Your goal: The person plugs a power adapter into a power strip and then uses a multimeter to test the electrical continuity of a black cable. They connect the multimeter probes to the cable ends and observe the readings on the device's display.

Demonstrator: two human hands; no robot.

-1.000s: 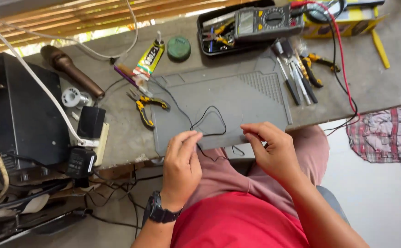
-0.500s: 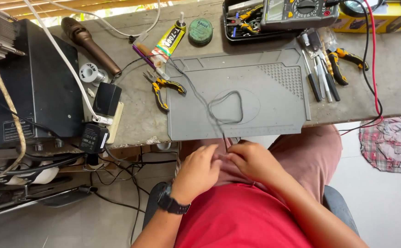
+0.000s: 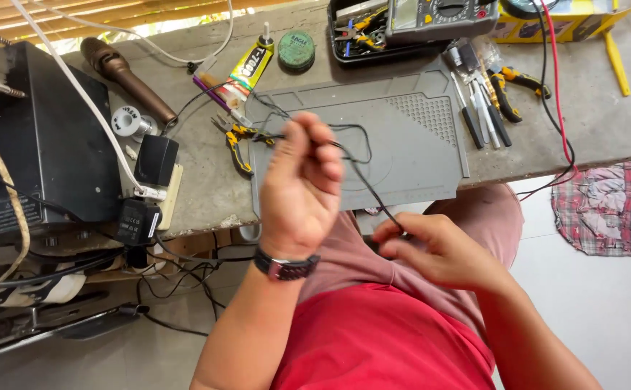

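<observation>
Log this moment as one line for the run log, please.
left hand: raised, pinching thin black wire | right hand: pinching same wire lower, over lap | grey mat: on bench | pliers: beside mat

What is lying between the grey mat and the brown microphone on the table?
In the head view, between the grey mat and the brown microphone lie yellow-handled pliers and a glue tube.
</observation>
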